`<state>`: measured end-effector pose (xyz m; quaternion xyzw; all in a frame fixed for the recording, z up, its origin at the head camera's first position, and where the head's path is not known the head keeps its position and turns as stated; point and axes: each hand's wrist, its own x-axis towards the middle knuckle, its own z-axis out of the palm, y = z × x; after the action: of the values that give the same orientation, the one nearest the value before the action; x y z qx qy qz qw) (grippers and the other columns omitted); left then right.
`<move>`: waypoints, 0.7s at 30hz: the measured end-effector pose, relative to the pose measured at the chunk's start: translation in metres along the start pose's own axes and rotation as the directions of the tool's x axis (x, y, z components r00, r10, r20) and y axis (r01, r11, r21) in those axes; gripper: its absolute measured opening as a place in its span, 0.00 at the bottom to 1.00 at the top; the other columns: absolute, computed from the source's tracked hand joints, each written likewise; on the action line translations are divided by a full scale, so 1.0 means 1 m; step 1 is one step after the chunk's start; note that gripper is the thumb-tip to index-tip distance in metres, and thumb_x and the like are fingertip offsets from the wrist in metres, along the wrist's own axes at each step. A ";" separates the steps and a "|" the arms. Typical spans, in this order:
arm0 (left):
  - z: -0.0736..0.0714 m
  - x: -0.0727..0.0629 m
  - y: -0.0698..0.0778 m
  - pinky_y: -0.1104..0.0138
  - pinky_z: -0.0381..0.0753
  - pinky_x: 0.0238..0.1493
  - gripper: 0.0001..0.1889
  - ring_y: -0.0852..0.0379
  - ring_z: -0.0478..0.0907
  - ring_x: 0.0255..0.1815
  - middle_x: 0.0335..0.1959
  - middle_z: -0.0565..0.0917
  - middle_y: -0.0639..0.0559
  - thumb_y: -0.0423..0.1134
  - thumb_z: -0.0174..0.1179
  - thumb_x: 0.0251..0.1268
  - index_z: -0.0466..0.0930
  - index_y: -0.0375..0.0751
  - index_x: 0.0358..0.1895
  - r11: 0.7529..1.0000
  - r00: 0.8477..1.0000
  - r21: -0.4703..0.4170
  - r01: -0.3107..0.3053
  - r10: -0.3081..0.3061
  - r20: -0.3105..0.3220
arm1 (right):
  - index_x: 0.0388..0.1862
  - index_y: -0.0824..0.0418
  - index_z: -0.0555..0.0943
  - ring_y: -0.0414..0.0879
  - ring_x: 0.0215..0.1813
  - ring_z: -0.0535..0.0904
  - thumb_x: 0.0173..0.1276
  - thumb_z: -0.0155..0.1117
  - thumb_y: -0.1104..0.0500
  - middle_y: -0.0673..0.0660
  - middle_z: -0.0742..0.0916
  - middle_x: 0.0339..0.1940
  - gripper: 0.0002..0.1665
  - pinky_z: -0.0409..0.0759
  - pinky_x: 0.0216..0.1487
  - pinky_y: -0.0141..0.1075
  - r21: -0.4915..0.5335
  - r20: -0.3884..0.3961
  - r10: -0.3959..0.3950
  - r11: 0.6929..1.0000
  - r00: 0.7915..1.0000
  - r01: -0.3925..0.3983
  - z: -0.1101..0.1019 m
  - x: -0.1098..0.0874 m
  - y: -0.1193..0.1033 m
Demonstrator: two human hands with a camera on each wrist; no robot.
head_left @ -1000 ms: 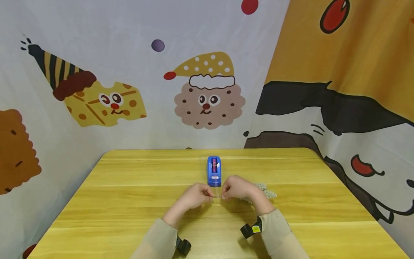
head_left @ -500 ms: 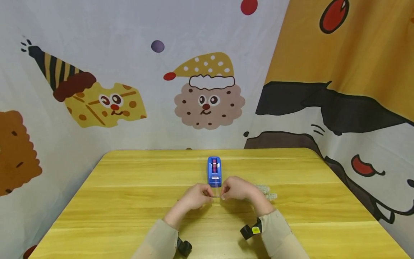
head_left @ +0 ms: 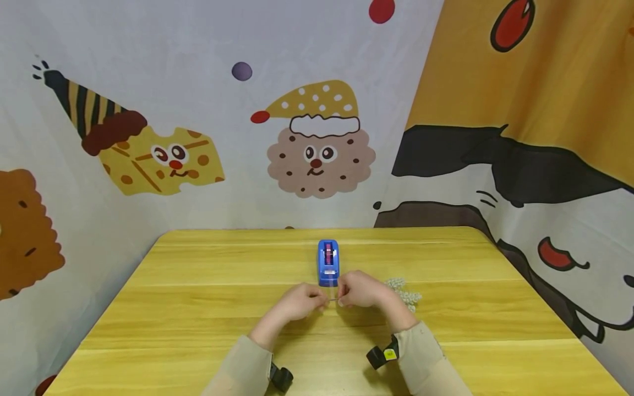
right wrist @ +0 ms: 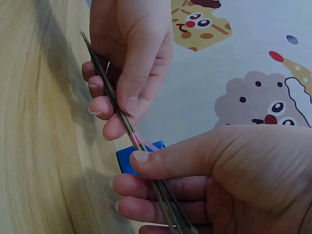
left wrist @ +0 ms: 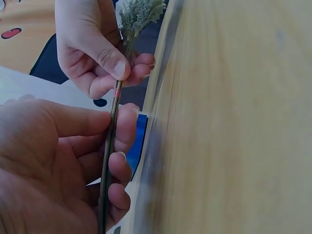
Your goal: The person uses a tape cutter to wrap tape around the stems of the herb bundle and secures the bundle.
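A small bunch of dried flowers has thin dark stems [left wrist: 108, 161] and pale grey-green heads [head_left: 405, 292]. My left hand [head_left: 298, 301] holds the lower stems between thumb and curled fingers. Closer to the heads, my right hand [head_left: 364, 289] pinches the same stems with thumb and fingers. Between the two hands, a pinkish, shiny band of tape [right wrist: 136, 139] lies around the stems. A clear strip runs from there toward the blue tape dispenser [head_left: 322, 270], which stands just beyond the hands. In the head view, the right hand and wrist partly cover the bunch.
Everything is over a yellow wood-grain table [head_left: 198, 308]. Behind it hangs a printed cloth [head_left: 198, 209] with cartoon figures. Each wrist carries a small black camera, the left camera [head_left: 281, 378] and the right camera [head_left: 377, 356] hanging inward.
The flower heads beyond the right wrist have turned and changed outline. The short stem piece between the hands now tilts a little. Both hands stay almost in place, as does the dispenser.
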<state>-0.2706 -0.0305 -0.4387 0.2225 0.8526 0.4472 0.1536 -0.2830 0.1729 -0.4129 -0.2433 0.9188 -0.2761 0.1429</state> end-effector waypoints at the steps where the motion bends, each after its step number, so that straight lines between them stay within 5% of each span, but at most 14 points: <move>1: 0.000 0.000 0.000 0.71 0.63 0.16 0.11 0.63 0.64 0.13 0.26 0.83 0.51 0.37 0.54 0.72 0.85 0.38 0.34 1.000 1.000 -0.001 -0.003 0.003 -0.001 | 0.24 0.58 0.78 0.41 0.24 0.76 0.59 0.68 0.68 0.47 0.81 0.21 0.09 0.75 0.28 0.37 0.007 -0.001 -0.002 1.000 1.000 0.002 0.000 0.000 0.000; 10: 0.000 0.002 -0.001 0.70 0.65 0.16 0.08 0.62 0.66 0.14 0.26 0.83 0.51 0.35 0.58 0.68 0.86 0.38 0.35 1.000 0.999 -0.025 0.012 -0.013 -0.044 | 0.27 0.63 0.85 0.42 0.24 0.76 0.63 0.65 0.67 0.52 0.83 0.22 0.06 0.76 0.28 0.36 0.034 -0.015 -0.005 0.999 1.000 0.005 -0.007 -0.005 -0.007; 21: 0.000 0.000 0.004 0.67 0.71 0.19 0.05 0.60 0.71 0.16 0.29 0.83 0.51 0.34 0.63 0.64 0.88 0.40 0.38 0.999 0.993 -0.022 0.035 -0.037 -0.113 | 0.23 0.56 0.82 0.40 0.24 0.72 0.60 0.69 0.64 0.45 0.80 0.20 0.08 0.73 0.27 0.35 -0.038 -0.064 -0.010 0.999 0.998 0.008 -0.003 -0.001 -0.003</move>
<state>-0.2695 -0.0288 -0.4352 0.1799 0.8592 0.4650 0.1153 -0.2821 0.1727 -0.4082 -0.2413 0.9268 -0.2671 0.1074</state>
